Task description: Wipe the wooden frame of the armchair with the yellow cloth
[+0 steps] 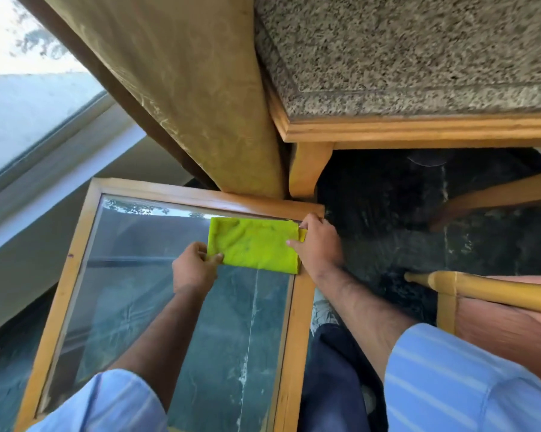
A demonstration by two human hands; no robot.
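Note:
The yellow cloth (253, 244) lies folded flat on the glass top of a wooden-framed side table (57, 304), near its far right corner. My left hand (194, 269) pinches the cloth's near left corner. My right hand (317, 243) holds its right edge, over the table's right rail. The armchair (403, 57) with a speckled grey-brown seat cushion fills the upper right; its light wooden frame (418, 129) and front leg (306, 169) stand just beyond the table, apart from the cloth.
A tan curtain (182, 88) hangs between the window (23, 113) at the left and the armchair. Another wooden chair piece (496, 307) stands at the right. The floor (387, 213) between them is dark stone. My leg and shoe show beside the table.

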